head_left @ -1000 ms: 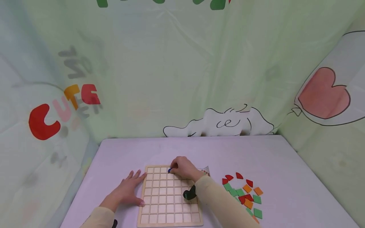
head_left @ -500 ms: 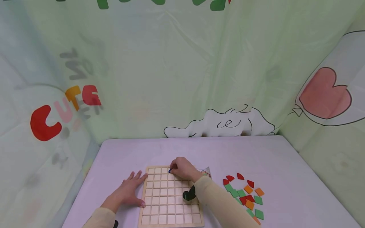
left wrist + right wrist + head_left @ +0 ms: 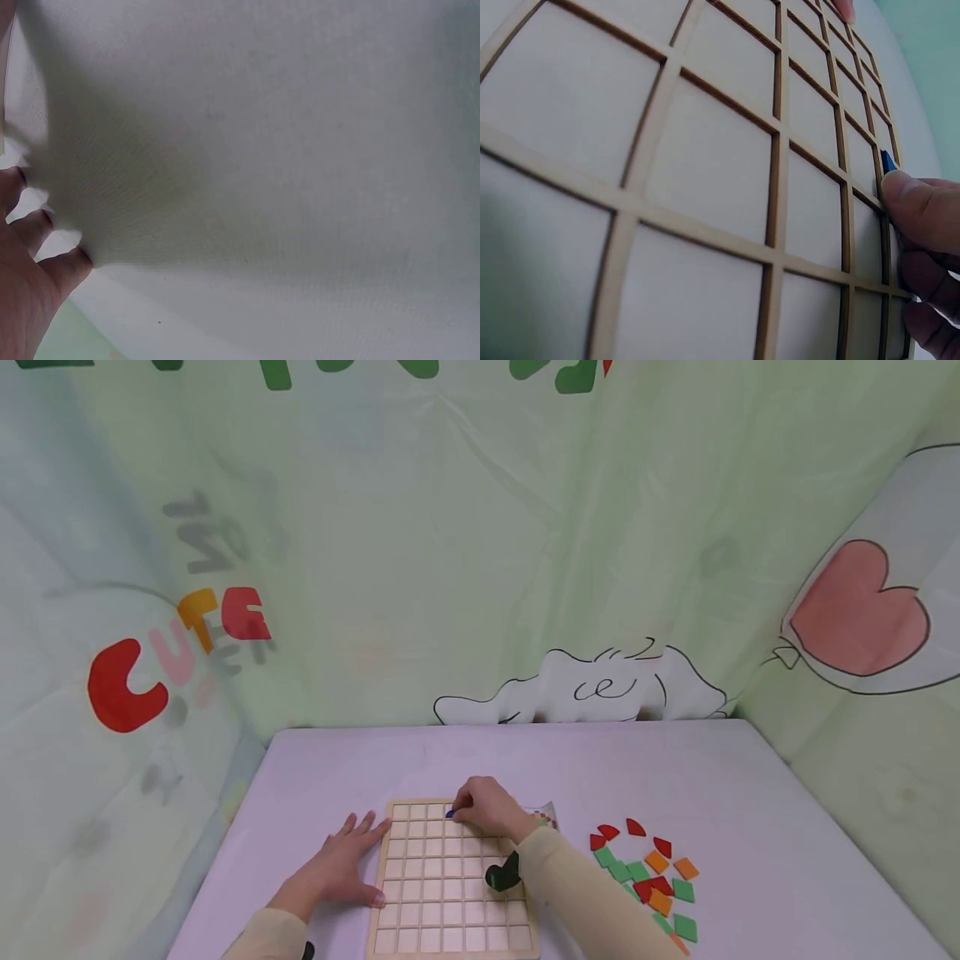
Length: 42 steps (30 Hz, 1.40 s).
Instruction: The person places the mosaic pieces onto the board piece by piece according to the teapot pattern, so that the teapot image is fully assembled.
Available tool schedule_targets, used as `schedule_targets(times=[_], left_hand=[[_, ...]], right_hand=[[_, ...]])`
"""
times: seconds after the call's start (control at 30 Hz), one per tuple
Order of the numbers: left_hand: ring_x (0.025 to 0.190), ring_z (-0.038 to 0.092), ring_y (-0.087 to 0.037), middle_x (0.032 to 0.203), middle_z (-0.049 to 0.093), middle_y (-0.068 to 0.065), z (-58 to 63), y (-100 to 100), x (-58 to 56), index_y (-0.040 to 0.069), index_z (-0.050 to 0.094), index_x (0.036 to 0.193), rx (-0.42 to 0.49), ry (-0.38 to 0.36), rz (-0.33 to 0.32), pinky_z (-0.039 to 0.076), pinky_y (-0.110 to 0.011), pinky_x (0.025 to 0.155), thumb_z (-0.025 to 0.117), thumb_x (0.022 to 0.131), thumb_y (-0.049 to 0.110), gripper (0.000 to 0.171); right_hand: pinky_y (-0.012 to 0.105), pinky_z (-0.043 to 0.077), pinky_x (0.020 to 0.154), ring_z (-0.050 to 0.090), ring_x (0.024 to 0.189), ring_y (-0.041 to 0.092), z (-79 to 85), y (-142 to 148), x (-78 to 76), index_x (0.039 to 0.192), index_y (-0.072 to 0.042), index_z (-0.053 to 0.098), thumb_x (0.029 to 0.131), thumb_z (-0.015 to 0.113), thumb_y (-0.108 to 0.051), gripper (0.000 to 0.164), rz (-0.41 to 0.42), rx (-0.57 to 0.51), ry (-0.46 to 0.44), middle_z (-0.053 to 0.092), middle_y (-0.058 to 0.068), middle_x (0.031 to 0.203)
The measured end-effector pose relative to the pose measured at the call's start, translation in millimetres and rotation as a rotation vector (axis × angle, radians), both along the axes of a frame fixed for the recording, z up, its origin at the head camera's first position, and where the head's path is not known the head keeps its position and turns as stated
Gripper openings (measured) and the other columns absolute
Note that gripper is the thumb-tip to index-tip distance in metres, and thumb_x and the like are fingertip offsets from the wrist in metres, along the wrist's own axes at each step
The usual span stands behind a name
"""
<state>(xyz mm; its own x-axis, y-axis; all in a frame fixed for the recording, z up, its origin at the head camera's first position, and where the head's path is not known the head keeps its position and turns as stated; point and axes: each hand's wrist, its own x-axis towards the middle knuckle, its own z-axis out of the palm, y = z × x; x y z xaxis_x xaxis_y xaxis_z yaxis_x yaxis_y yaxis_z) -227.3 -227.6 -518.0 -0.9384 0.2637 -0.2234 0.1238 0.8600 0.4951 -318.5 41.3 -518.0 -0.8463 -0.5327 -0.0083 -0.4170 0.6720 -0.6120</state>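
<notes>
A light wooden grid board with square cells lies on the table. Along its left edge my left hand is spread, thumb and fingertips right at the frame. In the left wrist view, that hand's fingers appear extended at the far left. My right hand pinches a small dark blue tile at the far row of cells. The right wrist view shows the thumb over most of the blue tile, leaving one corner visible; its full shape is hidden.
Right of the board lie several loose tiles: red quarter-round ones, green squares and orange squares. A printed paper sticks out behind the right forearm. A dark wrist strap piece hangs over the board. Printed curtains border the table.
The blue tile looks flatter over its cell than before, still pinched by my right hand. My left hand stays at the board's edge. The head view has shifted slightly.
</notes>
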Motion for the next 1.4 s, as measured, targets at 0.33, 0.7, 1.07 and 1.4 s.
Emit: schedule_targets(times=[0.33,0.7,1.07,1.4], left_hand=[[0.154,0.016,-0.054,0.165,0.029,-0.025,-3.1,0.9,-2.0,0.009,0.043,0.155,-0.008,-0.005,0.013,0.020,-0.080,0.114,0.099,0.057,0.037,0.116],[0.154,0.014,-0.054,0.166,0.028,-0.024,-3.4,2.6,-1.4,0.010,0.043,0.156,-0.008,-0.024,0.014,0.019,-0.080,0.114,0.098,0.058,0.036,0.116],[0.153,0.014,-0.056,0.165,0.028,-0.027,-0.6,3.7,0.9,0.008,0.043,0.155,0.003,-0.014,0.002,0.019,-0.081,0.113,0.098,0.058,0.034,0.115],[0.153,0.014,-0.057,0.165,0.028,-0.028,1.4,3.7,2.3,0.007,0.043,0.155,0.006,-0.002,-0.005,0.019,-0.081,0.113,0.098,0.059,0.035,0.114]], right_hand=[[0.044,0.057,0.090,0.068,0.099,0.026,4.8,9.5,0.8,0.104,-0.001,0.079,0.098,0.064,-0.004,0.016,0.077,0.013,0.002,0.072,0.010,0.101],[0.047,0.057,0.093,0.070,0.105,0.030,15.9,24.2,3.6,0.107,-0.001,0.078,0.099,0.062,-0.002,0.018,0.047,0.010,0.020,0.075,0.012,0.106],[0.030,0.057,0.080,0.065,0.091,0.014,43.4,103.1,18.9,0.110,0.000,0.076,0.098,0.067,-0.008,0.017,-0.017,0.048,0.053,0.073,0.003,0.100],[0.022,0.057,0.072,0.063,0.087,0.014,37.6,193.4,37.9,0.110,-0.002,0.076,0.096,0.069,-0.007,0.017,-0.189,0.027,0.038,0.073,0.002,0.100]])
